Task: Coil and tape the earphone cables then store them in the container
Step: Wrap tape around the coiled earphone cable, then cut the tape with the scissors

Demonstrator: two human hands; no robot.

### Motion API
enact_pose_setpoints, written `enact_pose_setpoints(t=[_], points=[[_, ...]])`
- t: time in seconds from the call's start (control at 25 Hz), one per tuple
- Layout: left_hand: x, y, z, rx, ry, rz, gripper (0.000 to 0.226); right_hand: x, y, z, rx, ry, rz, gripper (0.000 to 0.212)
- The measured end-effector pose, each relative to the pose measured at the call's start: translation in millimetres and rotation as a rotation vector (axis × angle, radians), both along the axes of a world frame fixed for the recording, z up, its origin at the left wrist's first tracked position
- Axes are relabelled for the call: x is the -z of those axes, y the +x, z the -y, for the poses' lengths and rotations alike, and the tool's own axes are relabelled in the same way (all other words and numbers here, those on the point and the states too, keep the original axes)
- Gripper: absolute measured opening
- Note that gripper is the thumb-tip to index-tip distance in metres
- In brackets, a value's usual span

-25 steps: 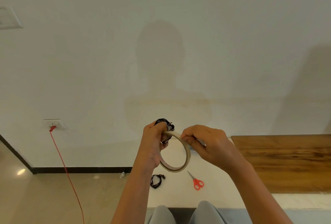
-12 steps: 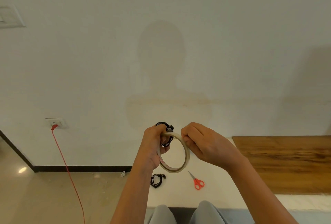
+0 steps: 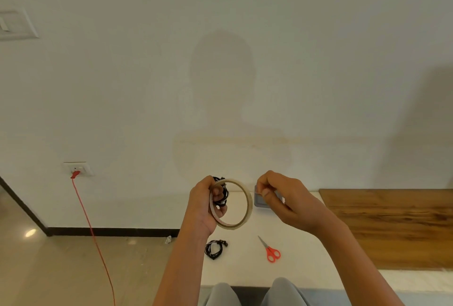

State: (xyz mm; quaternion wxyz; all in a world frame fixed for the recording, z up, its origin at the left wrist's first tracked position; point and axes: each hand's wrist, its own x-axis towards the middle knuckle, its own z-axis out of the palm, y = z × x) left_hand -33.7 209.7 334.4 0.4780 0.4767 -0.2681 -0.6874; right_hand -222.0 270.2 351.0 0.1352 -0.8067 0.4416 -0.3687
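There are 2 hands, the left hand [image 3: 203, 205] and the right hand [image 3: 284, 198], and 1 tape roll [image 3: 249, 204]. Earphone bundles number 2: the held coil [image 3: 222, 195] at the roll's 10 o'clock, the tabletop coil [image 3: 214, 249] at its 6 o'clock. Also 1 scissors [image 3: 270, 251], 1 grey container [image 3: 259, 201], 1 red cord [image 3: 90, 227].

I held both forearms raised in front of me, hands level. My left hand [image 3: 204, 205] curled round the left rim of the tape roll [image 3: 248, 204] and gripped the coiled earphones [image 3: 222, 194] against it. My right hand [image 3: 282, 199] hung just right of the roll, thumb and forefinger pinched together. What they pinched, I could not tell.
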Motion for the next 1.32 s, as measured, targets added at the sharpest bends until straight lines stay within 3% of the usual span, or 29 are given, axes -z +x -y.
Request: enact_pose_setpoints(t=[0.16,0.44,0.56,0.76,0.96,1.08,1.2,1.32], points=[[5.6,1.1,2.3,-0.006,0.026,-0.014,0.031,5.7,-2.4,7.1,0.048,0.095,0.0,0.011],[37.9,-8.2,4.4,0.004,0.035,0.019,0.027,27.3,8.5,20.6,0.28,-0.288,-0.048,0.003],[62.8,-3.3,7.5,-0.029,0.092,0.004,0.021,30.5,3.6,21.5,0.3,-0.252,0.033,0.003],[114.6,-5.9,10.0,-0.009,0.182,0.273,0.02,46.6,3.6,29.4,0.199,-0.016,0.048,0.005],[124.3,-5.5,25.8,0.011,-0.101,0.593,0.013,66.1,3.6,58.0,0.118,0.079,-0.311,0.01],[115.0,-11.8,35.7,0.256,-0.376,0.684,0.027,78.1,1.8,75.8,0.087,0.166,-0.509,0.016],[119.7,-27.4,43.0,0.438,-0.511,0.851,0.051,89.7,-1.5,90.3,0.097,0.252,-0.601,0.022],[134.1,-38.5,50.6,0.419,-0.564,0.951,0.052,101.9,-3.3,101.1,0.107,0.3,-0.624,0.029]])
